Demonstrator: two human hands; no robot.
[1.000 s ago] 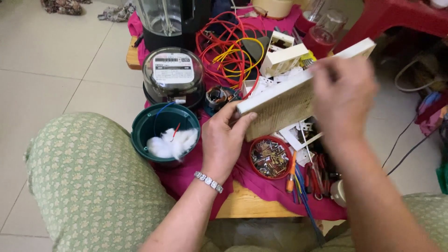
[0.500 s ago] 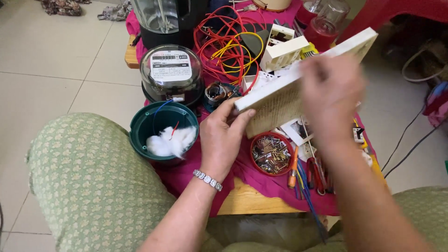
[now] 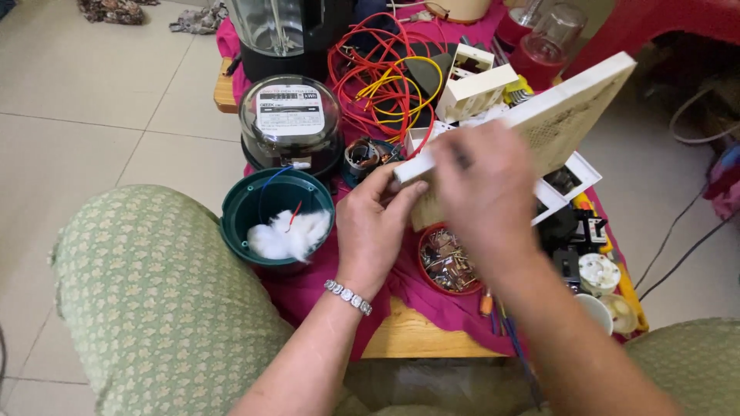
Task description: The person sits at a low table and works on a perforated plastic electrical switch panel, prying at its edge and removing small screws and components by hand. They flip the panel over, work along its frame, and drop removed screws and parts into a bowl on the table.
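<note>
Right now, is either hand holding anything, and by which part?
Yes. The left hand grips the lower end of a pale wooden board, which is tilted up over the table. The right hand rests on the board's middle, blurred, so its grip cannot be told.

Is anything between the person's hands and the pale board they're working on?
Nothing visible. The left hand already grips the lower end of the pale board, and the right hand, blurred, lies across its middle, in front of it. The red wires and the red dish lie on the table beneath.
</note>
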